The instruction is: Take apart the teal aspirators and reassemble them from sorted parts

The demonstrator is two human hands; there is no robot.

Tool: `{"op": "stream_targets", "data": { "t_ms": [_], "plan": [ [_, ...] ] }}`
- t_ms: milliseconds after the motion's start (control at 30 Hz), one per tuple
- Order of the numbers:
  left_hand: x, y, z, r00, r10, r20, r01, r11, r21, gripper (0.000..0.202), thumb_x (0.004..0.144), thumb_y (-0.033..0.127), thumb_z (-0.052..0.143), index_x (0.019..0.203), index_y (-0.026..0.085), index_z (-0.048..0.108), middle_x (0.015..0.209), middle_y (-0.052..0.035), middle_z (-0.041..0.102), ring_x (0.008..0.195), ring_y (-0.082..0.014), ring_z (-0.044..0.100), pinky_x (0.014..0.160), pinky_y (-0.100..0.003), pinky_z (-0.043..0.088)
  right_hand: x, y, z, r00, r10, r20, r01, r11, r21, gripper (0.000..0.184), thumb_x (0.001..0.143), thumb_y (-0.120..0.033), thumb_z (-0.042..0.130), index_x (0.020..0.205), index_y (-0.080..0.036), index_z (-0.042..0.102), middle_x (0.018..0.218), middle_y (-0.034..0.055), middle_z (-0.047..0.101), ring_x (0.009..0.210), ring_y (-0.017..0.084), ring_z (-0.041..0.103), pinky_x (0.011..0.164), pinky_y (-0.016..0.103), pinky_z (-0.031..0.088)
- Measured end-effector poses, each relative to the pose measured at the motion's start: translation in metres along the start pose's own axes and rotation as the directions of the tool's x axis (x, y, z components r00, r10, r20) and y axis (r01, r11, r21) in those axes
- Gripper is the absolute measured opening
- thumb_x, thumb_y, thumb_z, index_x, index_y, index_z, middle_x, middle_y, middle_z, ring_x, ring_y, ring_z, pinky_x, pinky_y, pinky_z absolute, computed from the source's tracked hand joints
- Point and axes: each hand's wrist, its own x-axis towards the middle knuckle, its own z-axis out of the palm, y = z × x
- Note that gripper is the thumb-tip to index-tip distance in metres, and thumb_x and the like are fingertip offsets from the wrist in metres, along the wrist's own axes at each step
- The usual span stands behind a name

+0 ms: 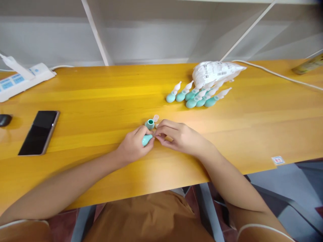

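My left hand (135, 144) is closed around a teal rubber squeeze bulb (146, 139), its neck pointing right. At that neck, the fingertips of my right hand (174, 136) are pinched together; what they hold, if anything, is too small and hidden to name. Just beyond my hands stands another teal bulb (149, 123) with its open mouth facing up. A pale translucent piece (155, 118) lies beside it, and a small whitish part shows partly behind my right fingers.
Several teal bulbs with pale nozzles (191, 102) stand grouped behind, by a white plastic bag (214, 72). A phone (39, 132), a power strip (25, 80) and a black mouse (5, 120) are at left. A white cable (275, 73) and a can-like object (308, 65) are at right.
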Motion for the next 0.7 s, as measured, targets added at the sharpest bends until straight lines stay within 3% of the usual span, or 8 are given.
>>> {"op": "stream_targets", "data": {
  "t_ms": [367,700],
  "plan": [
    [0.0,-0.001,0.0,0.999,-0.006,0.05,0.004,0.999,0.036,0.012,0.099,0.02,0.069,0.1,0.024,0.057,0.089,-0.0008,0.073,0.076,-0.0185,0.072,0.069,-0.03,0.054,0.002,0.0,0.013,0.999,-0.011,-0.054,0.004,0.993,-0.117,0.013,0.108,-0.009,0.059,0.105,-0.02,0.065,0.095,0.0065,0.074,0.08,0.02,0.071,0.072,0.032,0.06],
    [0.001,0.0,-0.002,0.997,-0.012,0.07,0.011,1.0,0.01,0.015,0.1,0.018,0.069,0.097,0.024,0.055,0.084,0.0018,0.067,0.072,-0.0165,0.067,0.068,-0.028,0.05,0.003,-0.009,0.01,0.996,-0.006,0.094,0.049,0.886,-0.461,0.019,0.117,-0.018,0.05,0.105,-0.017,0.064,0.097,0.0089,0.073,0.078,0.019,0.067,0.062,0.031,0.049]
  ]
}}
